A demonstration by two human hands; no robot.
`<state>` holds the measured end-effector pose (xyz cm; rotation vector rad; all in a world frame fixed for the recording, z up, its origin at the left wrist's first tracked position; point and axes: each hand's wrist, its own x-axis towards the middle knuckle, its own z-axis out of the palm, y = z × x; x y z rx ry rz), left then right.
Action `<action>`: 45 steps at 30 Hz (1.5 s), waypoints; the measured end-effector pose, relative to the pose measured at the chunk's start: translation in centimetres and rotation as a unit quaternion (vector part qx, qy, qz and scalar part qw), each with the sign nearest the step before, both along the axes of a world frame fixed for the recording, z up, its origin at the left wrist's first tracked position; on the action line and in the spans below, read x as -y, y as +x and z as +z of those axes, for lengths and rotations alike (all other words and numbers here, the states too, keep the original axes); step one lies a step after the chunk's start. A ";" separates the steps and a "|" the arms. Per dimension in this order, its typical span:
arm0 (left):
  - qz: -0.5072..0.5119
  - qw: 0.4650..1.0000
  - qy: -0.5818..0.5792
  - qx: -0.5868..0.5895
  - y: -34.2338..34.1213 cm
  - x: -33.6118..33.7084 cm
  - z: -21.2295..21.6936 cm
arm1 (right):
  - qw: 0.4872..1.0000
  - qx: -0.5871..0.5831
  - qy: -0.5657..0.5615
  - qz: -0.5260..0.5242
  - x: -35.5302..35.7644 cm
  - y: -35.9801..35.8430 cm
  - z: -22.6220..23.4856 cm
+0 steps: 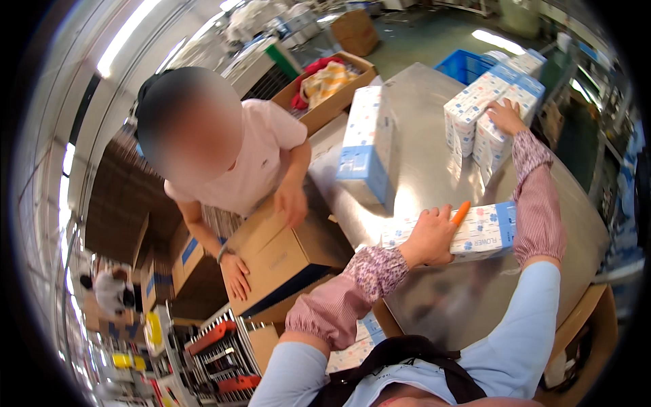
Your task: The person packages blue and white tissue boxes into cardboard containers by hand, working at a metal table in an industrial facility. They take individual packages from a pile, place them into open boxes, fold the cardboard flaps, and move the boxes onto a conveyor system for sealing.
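My left hand (428, 239) spans a long white pack (483, 227) with a flower pattern and a blue end, lying on the metal table. Its fingers are over the top and the thumb is at the near side. An orange finger-long piece (461, 213) shows at that hand; whether worn or held, I cannot tell. At the far right, my right hand (507, 117) grips the top of a similar pack (493, 141). Another matching pack (464, 112) stands against it on the left. Farther left, one more pack (368, 139) rests on the table.
Across the table's left edge, a co-worker in a pale pink shirt has both hands at a cardboard box (278, 264). A blue basket (466, 66) is beyond the far edge. An open carton with cloths (325, 85) sits behind. The table (424, 98) has a rounded right edge.
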<state>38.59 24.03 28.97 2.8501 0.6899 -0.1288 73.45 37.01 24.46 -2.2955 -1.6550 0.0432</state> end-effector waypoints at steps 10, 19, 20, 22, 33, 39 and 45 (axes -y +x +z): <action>0.182 0.916 -0.202 0.294 -12.2 3.6 5.2 | 0.994 -0.001 -0.015 0.105 13.5 -2.8 0.0; 0.330 0.812 -0.347 0.335 -42.9 19.0 3.3 | 0.988 -0.118 -0.095 -0.040 31.1 -21.1 4.5; 0.369 0.801 -0.357 0.309 -43.3 20.5 1.2 | 0.984 -0.149 -0.086 -0.040 30.2 -20.4 4.4; 0.371 0.865 -0.299 0.156 -44.1 23.0 -6.2 | 0.975 -0.217 -0.037 -0.020 29.6 -20.8 2.9; 0.406 0.910 -0.083 -0.013 -43.4 17.8 -24.2 | 0.839 -0.219 0.084 0.491 35.1 -46.5 12.5; 0.190 0.980 -0.018 0.063 -42.5 23.3 -31.2 | 0.765 0.066 -0.066 0.637 27.3 -55.8 -2.3; 0.298 0.894 -0.327 -0.074 -41.5 22.1 -26.2 | 0.823 -0.149 -0.100 0.540 24.9 -60.1 -24.3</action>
